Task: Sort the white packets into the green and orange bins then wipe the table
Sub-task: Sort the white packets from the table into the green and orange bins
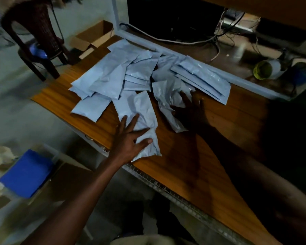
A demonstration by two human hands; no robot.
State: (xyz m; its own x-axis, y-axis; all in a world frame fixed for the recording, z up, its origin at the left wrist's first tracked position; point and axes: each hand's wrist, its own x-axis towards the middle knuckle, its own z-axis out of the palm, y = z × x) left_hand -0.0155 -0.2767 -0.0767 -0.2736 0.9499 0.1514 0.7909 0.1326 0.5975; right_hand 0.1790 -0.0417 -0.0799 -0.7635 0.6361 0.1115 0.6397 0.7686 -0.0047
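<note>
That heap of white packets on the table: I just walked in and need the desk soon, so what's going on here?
A person is working through a loose pile of white packets on the wooden table. The left hand lies flat, fingers spread, on the nearest packet. The right hand, in shadow, presses on a crumpled packet beside it. No green or orange bin shows, and nearly all packets remain on the table.

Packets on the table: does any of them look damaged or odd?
Yes. The packet under the right hand is crumpled, while most others lie flat. The one under the left hand is creased and reaches the table edge.
</note>
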